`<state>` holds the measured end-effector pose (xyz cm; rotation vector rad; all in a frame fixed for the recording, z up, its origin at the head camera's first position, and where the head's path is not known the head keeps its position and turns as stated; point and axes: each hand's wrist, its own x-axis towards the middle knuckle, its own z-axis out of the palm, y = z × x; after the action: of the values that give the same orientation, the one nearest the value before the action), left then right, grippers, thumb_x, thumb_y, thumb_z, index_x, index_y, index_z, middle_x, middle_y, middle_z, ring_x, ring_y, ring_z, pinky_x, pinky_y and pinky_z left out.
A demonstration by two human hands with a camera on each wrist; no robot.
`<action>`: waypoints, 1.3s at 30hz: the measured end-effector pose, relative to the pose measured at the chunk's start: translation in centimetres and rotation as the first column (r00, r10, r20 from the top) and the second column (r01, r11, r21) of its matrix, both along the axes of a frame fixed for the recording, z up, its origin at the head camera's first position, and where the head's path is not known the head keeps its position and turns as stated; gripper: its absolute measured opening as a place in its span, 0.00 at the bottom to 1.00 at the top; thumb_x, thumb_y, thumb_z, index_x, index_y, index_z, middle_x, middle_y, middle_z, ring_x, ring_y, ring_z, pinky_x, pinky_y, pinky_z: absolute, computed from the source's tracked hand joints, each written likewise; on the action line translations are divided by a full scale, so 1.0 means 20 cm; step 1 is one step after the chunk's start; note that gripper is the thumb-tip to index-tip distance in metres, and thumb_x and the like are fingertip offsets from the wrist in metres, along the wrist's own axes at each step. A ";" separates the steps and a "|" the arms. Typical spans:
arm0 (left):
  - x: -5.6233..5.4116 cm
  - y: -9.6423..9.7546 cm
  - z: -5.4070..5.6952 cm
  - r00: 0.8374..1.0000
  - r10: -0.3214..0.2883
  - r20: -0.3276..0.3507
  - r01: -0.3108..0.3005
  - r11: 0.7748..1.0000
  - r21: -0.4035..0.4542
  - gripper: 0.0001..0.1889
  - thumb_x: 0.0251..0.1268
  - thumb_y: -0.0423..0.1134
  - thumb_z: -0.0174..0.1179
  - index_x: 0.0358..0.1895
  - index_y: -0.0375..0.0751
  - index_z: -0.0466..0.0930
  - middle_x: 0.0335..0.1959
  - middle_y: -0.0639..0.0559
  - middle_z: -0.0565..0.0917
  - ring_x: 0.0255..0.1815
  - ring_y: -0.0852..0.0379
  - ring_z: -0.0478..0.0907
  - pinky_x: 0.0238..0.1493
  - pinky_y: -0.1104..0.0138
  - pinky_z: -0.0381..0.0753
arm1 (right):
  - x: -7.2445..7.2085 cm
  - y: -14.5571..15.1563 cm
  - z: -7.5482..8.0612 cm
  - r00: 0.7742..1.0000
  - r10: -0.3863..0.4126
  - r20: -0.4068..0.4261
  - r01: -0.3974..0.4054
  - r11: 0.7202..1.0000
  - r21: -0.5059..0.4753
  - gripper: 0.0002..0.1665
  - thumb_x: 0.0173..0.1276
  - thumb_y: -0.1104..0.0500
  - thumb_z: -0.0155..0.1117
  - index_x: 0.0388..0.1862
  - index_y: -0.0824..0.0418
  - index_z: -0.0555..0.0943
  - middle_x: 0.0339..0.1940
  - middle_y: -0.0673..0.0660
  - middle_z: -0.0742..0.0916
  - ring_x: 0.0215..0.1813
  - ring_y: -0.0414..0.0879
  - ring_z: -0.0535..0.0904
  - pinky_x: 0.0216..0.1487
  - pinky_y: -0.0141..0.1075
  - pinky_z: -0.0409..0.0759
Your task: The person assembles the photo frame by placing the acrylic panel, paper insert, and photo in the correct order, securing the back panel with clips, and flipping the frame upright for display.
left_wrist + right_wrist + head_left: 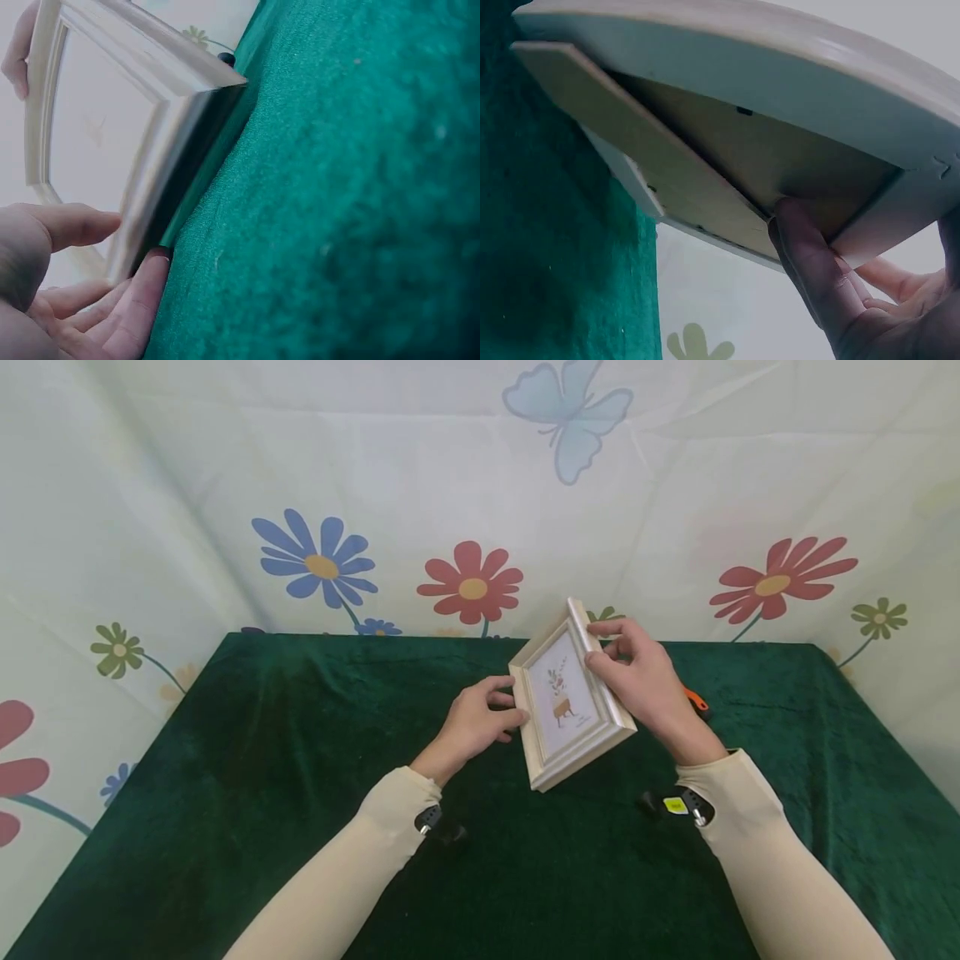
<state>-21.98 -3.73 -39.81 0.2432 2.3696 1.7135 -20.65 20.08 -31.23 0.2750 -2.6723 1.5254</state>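
A cream picture frame [558, 689] with a drawing of a potted plant is held up, tilted, over the green cloth. My left hand [472, 722] grips its left side; in the left wrist view the thumb [79, 225] lies over the front and the fingers reach round the outer edge. On the opposite side my right hand [645, 681] holds the right rail, thumb at the front. The right wrist view shows its fingers [806, 247] against the brown backing board [810, 161], beside a stand leg [645, 135] angled out from the back.
A dark green velvet cloth [300, 827] covers the table. An orange-handled tool [696, 700] lies behind my right wrist, mostly hidden by it. A white curtain [420, 460] printed with flowers and a butterfly hangs at the back and sides.
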 end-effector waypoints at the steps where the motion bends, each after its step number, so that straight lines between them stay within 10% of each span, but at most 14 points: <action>1: 0.00 0.00 0.00 1.000 0.005 0.002 -0.005 1.000 0.020 0.34 0.74 0.36 0.68 0.80 0.42 0.66 0.60 0.41 0.83 0.44 0.51 0.89 0.45 0.61 0.89 | 0.00 0.00 0.00 1.000 -0.007 0.005 0.008 1.000 -0.012 0.28 0.79 0.56 0.57 0.75 0.59 0.72 0.48 0.64 0.85 0.39 0.52 0.89 0.35 0.35 0.87; 20: -0.05 -0.08 0.02 0.996 0.089 0.002 -0.085 0.948 0.306 0.33 0.78 0.36 0.62 0.82 0.52 0.64 0.64 0.41 0.80 0.51 0.45 0.88 0.47 0.57 0.90 | -0.03 0.01 -0.02 0.996 -0.075 0.043 0.080 0.988 -0.133 0.29 0.82 0.54 0.53 0.78 0.59 0.68 0.58 0.68 0.84 0.52 0.57 0.83 0.47 0.32 0.84; 28: -0.09 -0.17 0.05 0.991 0.125 -0.056 -0.106 0.958 0.268 0.31 0.77 0.37 0.61 0.81 0.54 0.69 0.62 0.44 0.81 0.50 0.45 0.88 0.46 0.58 0.90 | -0.06 0.01 -0.06 0.993 -0.074 0.094 0.077 0.997 -0.029 0.31 0.80 0.57 0.55 0.80 0.58 0.68 0.61 0.67 0.82 0.57 0.61 0.80 0.53 0.56 0.84; 39: -0.12 -0.22 0.06 0.983 0.162 -0.081 -0.139 0.962 0.235 0.28 0.77 0.40 0.66 0.77 0.53 0.75 0.62 0.46 0.83 0.50 0.46 0.88 0.48 0.58 0.89 | -0.10 0.02 -0.13 0.986 -0.002 0.165 0.007 1.000 -0.027 0.36 0.80 0.60 0.59 0.84 0.59 0.63 0.67 0.69 0.79 0.59 0.64 0.81 0.52 0.56 0.87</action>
<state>-24.29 -8.05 -38.59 0.1909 2.3092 2.0960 -22.56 20.57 -33.86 0.1471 -2.7695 1.6518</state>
